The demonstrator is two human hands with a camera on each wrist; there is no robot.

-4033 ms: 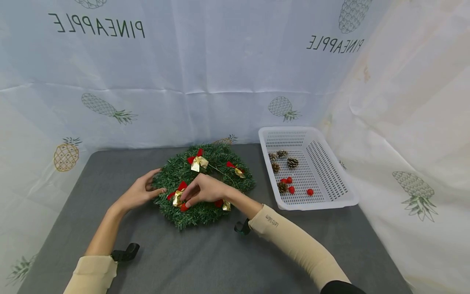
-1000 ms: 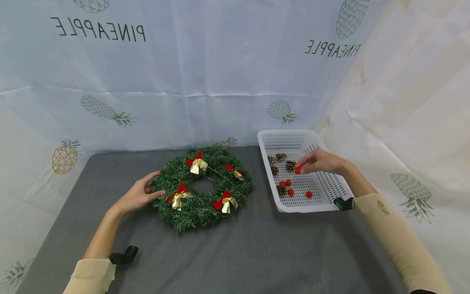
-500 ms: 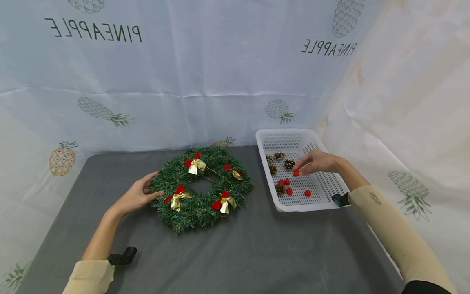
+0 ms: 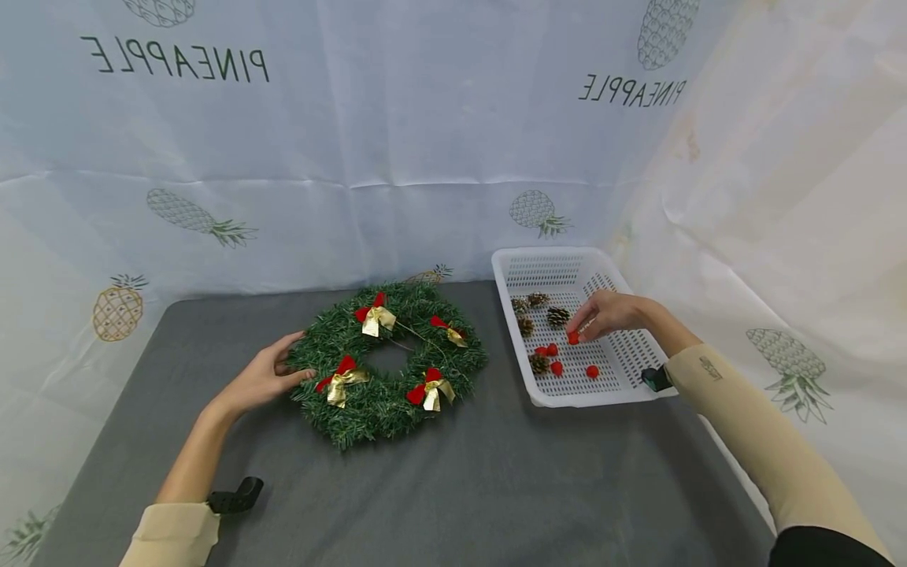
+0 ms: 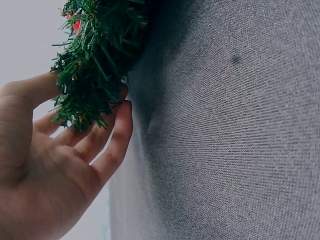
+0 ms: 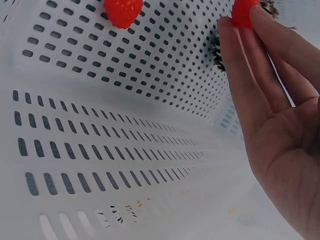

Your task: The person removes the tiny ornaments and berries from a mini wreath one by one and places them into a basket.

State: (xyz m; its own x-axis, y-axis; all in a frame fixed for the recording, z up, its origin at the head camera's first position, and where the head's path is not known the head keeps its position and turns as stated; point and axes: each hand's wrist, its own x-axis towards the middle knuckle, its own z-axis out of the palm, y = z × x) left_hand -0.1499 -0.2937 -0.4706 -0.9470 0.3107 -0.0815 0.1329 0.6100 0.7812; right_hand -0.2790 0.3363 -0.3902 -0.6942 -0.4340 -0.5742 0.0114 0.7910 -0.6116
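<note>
A green wreath point(image 4: 368, 421) lies on the grey table, decked with red and gold bows. My left hand point(image 4: 262, 378) grips its left edge; in the left wrist view the thumb and the fingers lie on either side of the sprigs. Over the white plastic basket point(image 4: 524, 364), my right hand point(image 4: 615, 313) pinches a red berry point(image 6: 244, 13) between thumb and fingertips. Below it several other red berries point(image 4: 592, 372) lie on the basket floor, one of them point(image 6: 123, 12) close by in the right wrist view.
Several pine cones point(image 4: 557, 316) lie along the basket's left side. The basket stands at the table's right edge, to the right of the wreath. A white curtain point(image 4: 397, 142) with pineapple prints hangs behind and beside the table point(image 4: 439, 504).
Four seconds ago my right hand was at the wreath's lower left bow, with something red at its fingertips. It moved right to the basket and has since dipped slightly with the berry. The left hand stays.
</note>
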